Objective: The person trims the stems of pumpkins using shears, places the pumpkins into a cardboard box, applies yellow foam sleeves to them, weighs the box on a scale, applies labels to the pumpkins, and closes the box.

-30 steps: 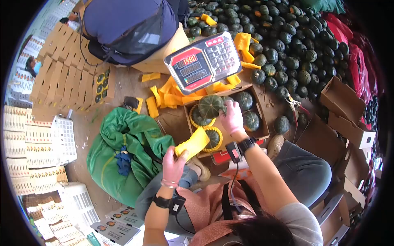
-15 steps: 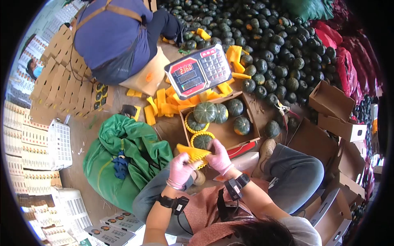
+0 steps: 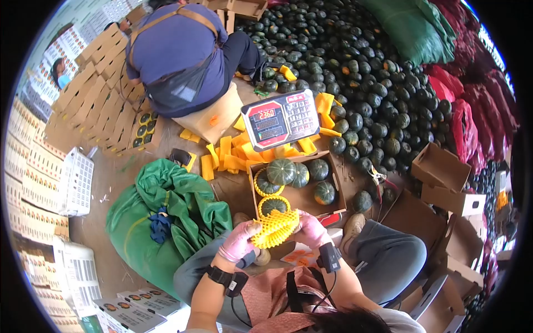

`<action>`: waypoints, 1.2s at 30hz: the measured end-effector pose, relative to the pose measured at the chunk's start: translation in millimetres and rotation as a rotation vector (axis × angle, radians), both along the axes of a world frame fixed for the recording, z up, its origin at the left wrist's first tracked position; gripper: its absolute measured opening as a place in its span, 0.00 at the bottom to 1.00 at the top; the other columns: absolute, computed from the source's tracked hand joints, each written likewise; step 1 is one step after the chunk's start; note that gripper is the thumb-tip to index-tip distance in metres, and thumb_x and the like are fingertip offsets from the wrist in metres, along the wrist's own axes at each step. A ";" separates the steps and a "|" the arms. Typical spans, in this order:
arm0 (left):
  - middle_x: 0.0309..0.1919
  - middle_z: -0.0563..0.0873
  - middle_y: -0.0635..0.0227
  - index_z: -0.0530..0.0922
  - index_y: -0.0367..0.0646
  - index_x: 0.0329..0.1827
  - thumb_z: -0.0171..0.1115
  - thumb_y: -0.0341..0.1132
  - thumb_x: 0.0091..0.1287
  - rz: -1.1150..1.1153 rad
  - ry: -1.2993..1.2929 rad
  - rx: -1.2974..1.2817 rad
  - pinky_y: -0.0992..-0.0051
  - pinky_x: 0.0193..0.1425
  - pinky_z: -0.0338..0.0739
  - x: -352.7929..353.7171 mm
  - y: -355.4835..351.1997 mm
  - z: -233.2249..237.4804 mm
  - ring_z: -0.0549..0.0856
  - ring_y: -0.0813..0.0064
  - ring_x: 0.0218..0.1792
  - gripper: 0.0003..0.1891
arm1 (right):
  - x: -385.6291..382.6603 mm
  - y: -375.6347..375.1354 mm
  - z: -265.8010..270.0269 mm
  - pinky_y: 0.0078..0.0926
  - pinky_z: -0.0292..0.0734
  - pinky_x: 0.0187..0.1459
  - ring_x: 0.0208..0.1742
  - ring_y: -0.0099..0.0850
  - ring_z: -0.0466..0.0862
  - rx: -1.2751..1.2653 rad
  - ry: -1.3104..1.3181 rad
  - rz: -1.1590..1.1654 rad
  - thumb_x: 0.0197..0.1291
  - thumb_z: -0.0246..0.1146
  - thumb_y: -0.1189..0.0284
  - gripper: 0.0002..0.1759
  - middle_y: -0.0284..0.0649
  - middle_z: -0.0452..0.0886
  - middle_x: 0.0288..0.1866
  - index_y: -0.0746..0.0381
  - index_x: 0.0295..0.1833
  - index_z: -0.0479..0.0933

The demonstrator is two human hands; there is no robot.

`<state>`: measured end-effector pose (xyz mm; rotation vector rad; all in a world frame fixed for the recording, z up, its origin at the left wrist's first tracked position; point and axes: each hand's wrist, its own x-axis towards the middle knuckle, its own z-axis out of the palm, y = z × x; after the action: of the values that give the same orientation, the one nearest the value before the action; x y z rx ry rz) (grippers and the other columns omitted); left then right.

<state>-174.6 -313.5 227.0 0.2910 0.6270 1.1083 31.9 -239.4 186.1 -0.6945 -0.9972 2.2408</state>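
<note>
A yellow foam net sleeve (image 3: 275, 228) is stretched between my two gloved hands, its mouth spread wide. My left hand (image 3: 240, 240) grips its left side, and my right hand (image 3: 311, 228) holds the right side. Just beyond them stands an open cardboard box (image 3: 297, 201). Inside it, a green squash (image 3: 275, 206) sits in a yellow net nearest my hands. Another netted squash is partly hidden under a larger squash (image 3: 281, 171). Several bare squashes, including one with an orange patch (image 3: 324, 192), lie at the box's back and right.
A digital scale display (image 3: 280, 121) stands behind the box, with flat yellow sleeves (image 3: 225, 155) around it. A green sack (image 3: 161, 222) lies left. Piled squashes (image 3: 383, 111) fill the back right; empty cartons (image 3: 441, 172) stand right. A co-worker (image 3: 180, 61) sits ahead.
The foam sleeve has gone from flattened to spread open between my hands. My hands have moved farther apart and slightly lower. The camera view has shifted a little.
</note>
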 end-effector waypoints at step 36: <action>0.45 0.83 0.71 0.78 0.38 0.54 0.59 0.42 0.69 -0.481 0.623 0.172 0.77 0.54 0.74 -8.2 102.6 -84.6 0.79 0.80 0.46 0.18 | 53.2 116.1 -25.6 0.22 0.75 0.48 0.46 0.23 0.80 -0.130 0.076 -0.136 0.66 0.60 0.68 0.10 0.34 0.82 0.44 0.64 0.44 0.77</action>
<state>-182.8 -210.9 142.3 0.9080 0.9485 0.5936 85.1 -123.3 160.6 -0.7052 -0.7504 2.2087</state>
